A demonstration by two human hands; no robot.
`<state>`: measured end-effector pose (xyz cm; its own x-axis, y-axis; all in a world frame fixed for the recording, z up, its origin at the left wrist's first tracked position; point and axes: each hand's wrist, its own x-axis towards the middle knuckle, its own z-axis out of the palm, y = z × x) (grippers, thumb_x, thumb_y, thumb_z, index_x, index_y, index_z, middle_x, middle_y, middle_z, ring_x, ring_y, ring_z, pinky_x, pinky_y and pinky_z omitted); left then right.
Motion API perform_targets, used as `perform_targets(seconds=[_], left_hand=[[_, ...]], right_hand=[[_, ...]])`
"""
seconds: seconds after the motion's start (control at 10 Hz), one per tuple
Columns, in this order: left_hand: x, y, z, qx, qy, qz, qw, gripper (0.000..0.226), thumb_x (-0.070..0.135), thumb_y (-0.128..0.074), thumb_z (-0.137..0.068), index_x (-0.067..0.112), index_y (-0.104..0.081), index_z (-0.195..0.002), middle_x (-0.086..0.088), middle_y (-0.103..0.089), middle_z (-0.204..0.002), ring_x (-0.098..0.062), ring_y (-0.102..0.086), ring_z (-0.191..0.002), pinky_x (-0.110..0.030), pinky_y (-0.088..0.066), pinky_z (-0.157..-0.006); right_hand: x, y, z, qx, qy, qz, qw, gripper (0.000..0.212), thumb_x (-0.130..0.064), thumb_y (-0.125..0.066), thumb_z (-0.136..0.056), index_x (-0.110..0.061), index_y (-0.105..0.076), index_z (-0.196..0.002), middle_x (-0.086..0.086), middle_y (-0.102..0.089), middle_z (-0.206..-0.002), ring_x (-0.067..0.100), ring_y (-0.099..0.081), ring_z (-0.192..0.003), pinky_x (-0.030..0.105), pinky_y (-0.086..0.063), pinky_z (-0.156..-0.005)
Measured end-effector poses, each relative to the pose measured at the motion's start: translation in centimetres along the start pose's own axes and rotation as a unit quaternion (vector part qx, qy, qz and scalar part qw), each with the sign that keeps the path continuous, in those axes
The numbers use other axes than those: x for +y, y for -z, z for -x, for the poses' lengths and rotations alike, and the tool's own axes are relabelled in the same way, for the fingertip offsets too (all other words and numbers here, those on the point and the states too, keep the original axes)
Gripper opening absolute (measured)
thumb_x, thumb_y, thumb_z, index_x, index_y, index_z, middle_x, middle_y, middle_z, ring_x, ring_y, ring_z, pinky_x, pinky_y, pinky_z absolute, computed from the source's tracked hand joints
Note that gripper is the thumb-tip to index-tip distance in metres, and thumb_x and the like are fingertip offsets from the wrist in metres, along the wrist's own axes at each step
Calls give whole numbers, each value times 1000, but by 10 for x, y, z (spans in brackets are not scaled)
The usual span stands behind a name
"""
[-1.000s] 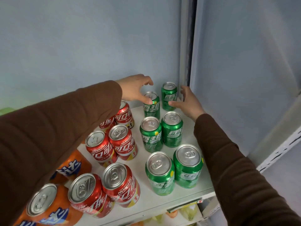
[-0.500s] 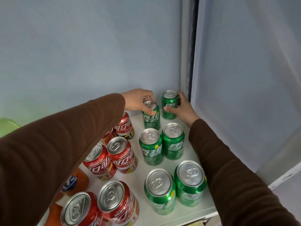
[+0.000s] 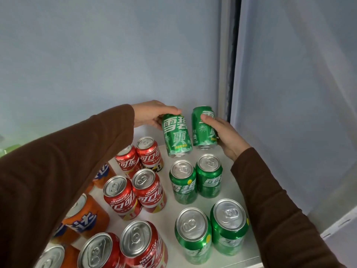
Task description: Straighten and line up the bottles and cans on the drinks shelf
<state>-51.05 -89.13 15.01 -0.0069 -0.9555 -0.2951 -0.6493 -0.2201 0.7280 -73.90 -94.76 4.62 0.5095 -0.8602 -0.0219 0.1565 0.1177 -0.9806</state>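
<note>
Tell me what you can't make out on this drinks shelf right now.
All in the head view:
- Orange cans: count unclear, hidden behind the left sleeve.
- Front red cans: cut off by the bottom edge.
- Tops of the two green cans held by the left hand and right hand: tilted away.
- Green shape at far left: blurred, cropped.

A plain pale blue-grey back wall (image 3: 108, 55) meets a matching side panel (image 3: 299, 93) at a grey metal upright post (image 3: 225, 64). Soft, even light falls on the flat white shelf board (image 3: 229, 192).
</note>
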Motion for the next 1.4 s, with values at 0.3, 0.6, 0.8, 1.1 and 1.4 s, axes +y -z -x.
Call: perform_targets(seconds=[0.3,0.6,0.8,1.1,1.4], left_hand=[[3,-9,2,31,-30,-58,997,39,40,-65,-92,9,-70,-114,-9,-71,-110,-20,-66,-101,-25,-55,-82],[-13,-36,-11,42,-21,-220,974,50,48,-78,-77,19,-63,-115,-5,-67,-107,-23,-62,-100,-42,-49,-92],[-16,-45,-15,39,-25,-228,973,53,44,-78,-79,16,-60,-121,-1,-64,-108,-20,-60,-100,-35,-47,-88],[-16,-45,-18,32,-10,-239,970,56,44,-77,-80,17,-58,-125,-1,-62,-118,-21,-58,-106,-37,-47,-95],[-12,-52,-4,36,6,-267,963,78,47,-73,-84,17,-39,-147,-6,-47,-147,-24,-48,-129,-36,-38,-109]], right_hand=[[10,3,-2,22,31,71,997,55,-39,-83,-77,-23,-62,-124,1,-72,-116,17,-70,-104,33,-57,-88],[42,10,-8,14,24,117,993,74,-18,-90,-70,-21,-51,-133,3,-63,-126,20,-63,-113,36,-55,-92],[46,6,-7,4,32,116,993,69,-11,-87,-72,-19,-52,-131,-3,-64,-119,15,-63,-109,27,-53,-86],[44,5,-3,-14,17,134,991,67,-8,-81,-80,-20,-46,-135,-14,-61,-111,-1,-59,-96,15,-46,-71],[28,-1,3,-18,-11,151,988,82,-11,-84,-77,-17,-39,-146,3,-59,-135,20,-58,-120,34,-49,-97]])
